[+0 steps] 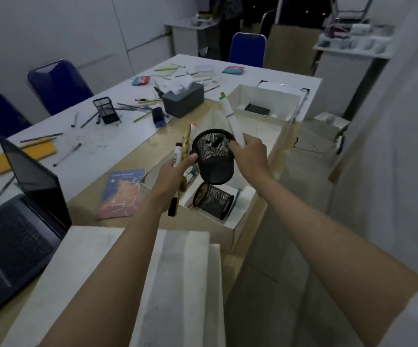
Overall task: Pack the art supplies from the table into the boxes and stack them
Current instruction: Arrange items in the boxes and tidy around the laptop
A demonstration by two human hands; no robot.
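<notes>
Hanging at the centre of the frame, a black mesh cup [214,156] is tilted above an open white box [238,227]. The right hand [249,156] grips its rim and also a white marker [230,118]. The left hand [175,171] clutches a bundle of pens [181,156] and touches the cup's side. A second mesh cup [213,201] lies in the box. At lower left stands a laptop [15,221].
</notes>
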